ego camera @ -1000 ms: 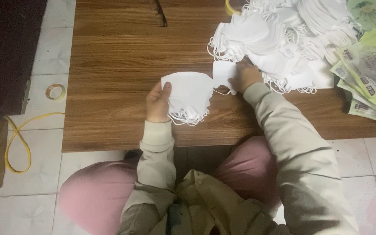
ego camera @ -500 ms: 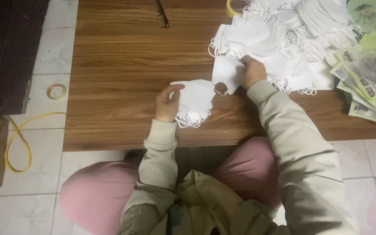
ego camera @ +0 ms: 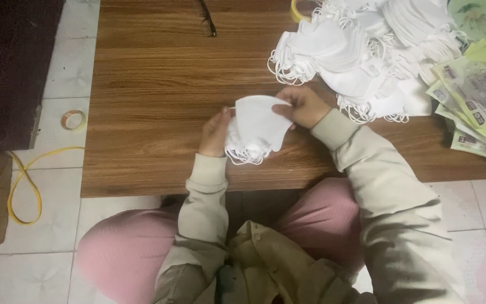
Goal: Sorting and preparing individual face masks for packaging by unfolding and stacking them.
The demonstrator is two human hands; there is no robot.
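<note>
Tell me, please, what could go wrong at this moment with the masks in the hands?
1. The left hand and right hand pinch a small stack of white masks; the loose ear loops hanging below may tangle.
2. The big mask pile lies close by, so loops could snag it.

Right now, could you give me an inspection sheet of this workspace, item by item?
Surface: low wooden table, brown grain, on a tiled floor.
Job's things: small stack of white face masks held over the table; big pile of white masks at the far right.
Clutter: greenish printed packets at the right edge; dark thin object at the far edge, kind unclear.
Grippers: left hand grips the stack's left side; right hand pinches its top right.
Cables: yellow cord looped on the floor.
Surroundings: tape roll on the tiles; dark mat to the left.
</note>
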